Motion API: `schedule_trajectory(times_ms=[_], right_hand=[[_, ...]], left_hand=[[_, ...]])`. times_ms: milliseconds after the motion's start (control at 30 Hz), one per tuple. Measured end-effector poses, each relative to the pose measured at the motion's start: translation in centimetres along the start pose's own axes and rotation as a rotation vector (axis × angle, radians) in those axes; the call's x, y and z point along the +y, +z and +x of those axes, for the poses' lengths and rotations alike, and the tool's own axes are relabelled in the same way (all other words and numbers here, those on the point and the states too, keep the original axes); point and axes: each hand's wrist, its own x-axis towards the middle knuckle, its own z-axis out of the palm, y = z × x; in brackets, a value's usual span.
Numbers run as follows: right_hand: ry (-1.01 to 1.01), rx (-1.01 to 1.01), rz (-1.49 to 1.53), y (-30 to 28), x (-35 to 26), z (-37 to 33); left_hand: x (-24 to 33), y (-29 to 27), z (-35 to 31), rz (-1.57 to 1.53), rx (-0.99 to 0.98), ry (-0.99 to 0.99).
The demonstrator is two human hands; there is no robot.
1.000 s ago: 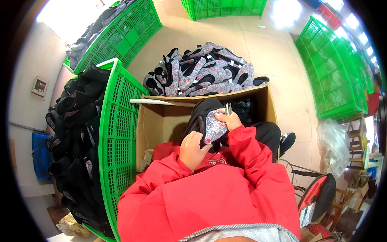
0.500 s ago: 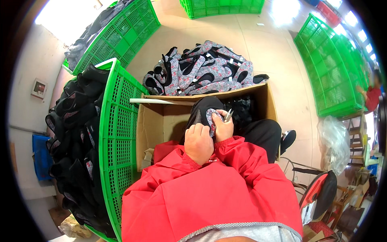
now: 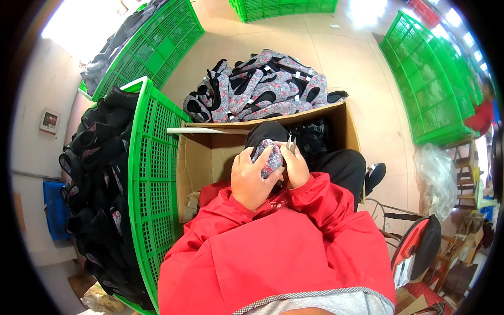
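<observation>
In front of me, over the open cardboard box, I hold a fabric shoe (image 3: 269, 152) with a grey floral face flecked with red. My left hand (image 3: 251, 181) grips it from the left, its thumb and fingers across the floral face. Against its right side is my right hand (image 3: 297, 169), closed around small metal thread snips (image 3: 292, 146) whose blades point up past the fingers. The shoe's lower part and underside are hidden by my hands. Beyond the box lies a heap of similar floral fabric shoes (image 3: 281, 89) with black openings.
The cardboard box (image 3: 197, 181) stands around my legs, dark plastic (image 3: 310, 139) inside it. A white tube (image 3: 194, 130) lies across its edge. A green crate (image 3: 157, 181) full of black shoes (image 3: 102, 199) is at left. Another green crate (image 3: 430, 86) and a clear plastic bag (image 3: 436, 181) are at right.
My left hand has turned and opened from a curled grip to fingers laid across the shoe. More of the floral face shows. The snips now point more upright.
</observation>
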Motion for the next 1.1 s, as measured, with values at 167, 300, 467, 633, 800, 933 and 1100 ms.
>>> schedule_trajectory(times_ms=[167, 300, 467, 633, 800, 933, 1100], right_hand=[[-0.022, -0.036, -0.023, 0.3, -0.9, -0.2], [0.105, -0.016, -0.241, -0.9, -4.9, -1.1], [-0.392, 0.07, -0.531, -3.6, -5.0, 0.7], [-0.364, 0.004, -1.123, -4.4, -2.0, 1.1], [-0.224, 0.003, -0.805, -5.1, 0.1, 1.9], [-0.268, -0.078, -0.645, -3.6, -0.2, 1.0], [-0.177, -0.163, -0.606, -3.6, -0.3, 0.9]], left_hand=[[-0.1, 0.0, 0.8, -0.072, -0.009, 0.015], [-2.1, -0.6, 1.2, -0.255, -0.08, -0.003], [-2.7, -2.1, 1.3, -0.273, -0.121, 0.127], [-2.5, -1.6, 0.7, -0.145, -0.081, 0.256], [-3.2, 0.7, -1.0, -0.018, -0.008, 0.28], [-3.9, 1.9, -1.3, 0.018, 0.027, 0.261], [-3.8, 3.0, 0.4, 0.035, 0.06, 0.249]])
